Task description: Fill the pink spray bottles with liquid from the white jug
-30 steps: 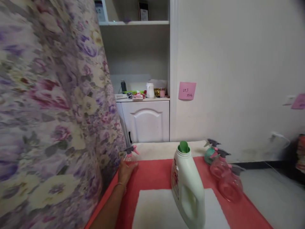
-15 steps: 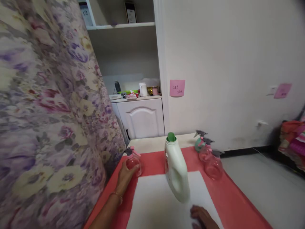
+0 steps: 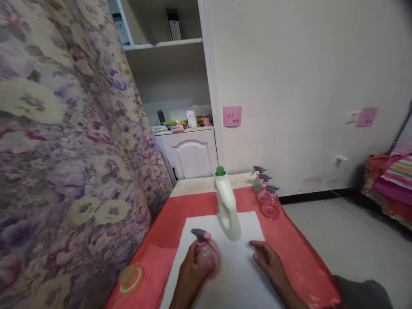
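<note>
Floral curtain (image 3: 96, 150); pink notes (image 3: 232, 116) on pale wall (image 3: 289, 77).

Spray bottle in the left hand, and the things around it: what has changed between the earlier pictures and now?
The left hand has carried its spray bottle rightward and toward the person, over the white sheet. The right hand, out of view at first, has come in, holding nothing. The jug and three other spray bottles stayed put.

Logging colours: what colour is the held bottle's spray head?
The spray head is dark grey and pink; head view shows it.
</note>
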